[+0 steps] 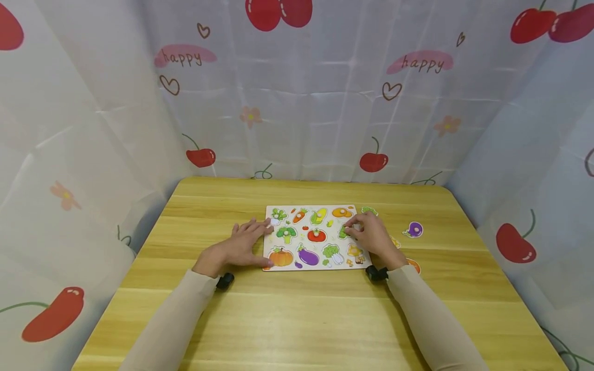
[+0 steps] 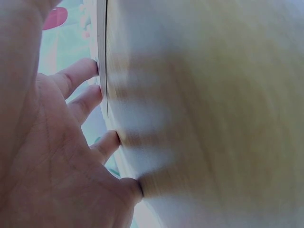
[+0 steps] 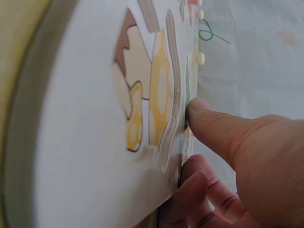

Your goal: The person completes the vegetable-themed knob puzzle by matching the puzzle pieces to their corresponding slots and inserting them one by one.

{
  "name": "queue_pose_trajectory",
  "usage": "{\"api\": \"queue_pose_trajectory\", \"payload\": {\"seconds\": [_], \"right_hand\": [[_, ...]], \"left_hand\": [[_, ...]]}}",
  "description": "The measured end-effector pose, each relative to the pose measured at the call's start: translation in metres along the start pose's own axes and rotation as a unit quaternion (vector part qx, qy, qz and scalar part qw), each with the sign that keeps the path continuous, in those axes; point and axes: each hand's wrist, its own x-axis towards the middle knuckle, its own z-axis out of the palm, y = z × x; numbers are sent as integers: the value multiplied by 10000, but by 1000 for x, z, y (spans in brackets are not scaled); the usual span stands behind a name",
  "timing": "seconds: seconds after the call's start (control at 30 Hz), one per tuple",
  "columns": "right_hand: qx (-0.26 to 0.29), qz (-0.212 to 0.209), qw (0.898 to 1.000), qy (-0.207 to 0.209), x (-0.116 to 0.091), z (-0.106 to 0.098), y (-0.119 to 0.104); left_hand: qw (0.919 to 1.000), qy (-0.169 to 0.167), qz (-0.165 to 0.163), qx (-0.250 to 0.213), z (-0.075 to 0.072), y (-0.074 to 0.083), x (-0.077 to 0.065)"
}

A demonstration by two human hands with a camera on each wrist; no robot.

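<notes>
- Vegetable board (image 1: 334, 239): lies flat on the wood-grain worktop (image 1: 278, 319), between the two hands.
- Left hand (image 1: 243, 242): fingers spread along the board's left edge, thumb beside the pumpkin picture (image 1: 280, 258). Grip wide, nothing held.
- Right hand (image 1: 371, 237): above the board's right side. Grip nearly closed, thumb and fingertips pinching a green vegetable piece (image 1: 342, 233) at the right end of the middle row. Whether the piece is fully seated cannot be told; the fingers cover part of it.
- Adjacent to the pinched piece: tomato (image 1: 317, 236) to its left, mushroom picture (image 1: 356, 251) nearer the person.
- Off the board, to its right on the worktop: a purple eggplant piece (image 1: 414, 230), lying apart; a green piece (image 1: 369, 211) beyond the right hand; an orange piece (image 1: 413, 266), partly hidden by the right wrist.
- Both wrists: black devices (image 1: 375, 273) worn at the cuffs of light sleeves (image 1: 431, 314).
- Surround: pale curtain (image 1: 306, 87) printed with cherries, hearts and "happy".
</notes>
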Motion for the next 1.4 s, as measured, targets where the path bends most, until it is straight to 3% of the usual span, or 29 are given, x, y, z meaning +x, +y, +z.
{"api": "queue_pose_trajectory", "payload": {"seconds": [0.63, 1.4], "right_hand": [[1, -111, 9999, 83, -2, 1, 3], [78, 79, 9999, -45, -8, -4, 3]], "left_hand": [[10000, -18, -38, -26, -1, 2, -1], [9999, -83, -22, 56, -3, 3, -1]]}}
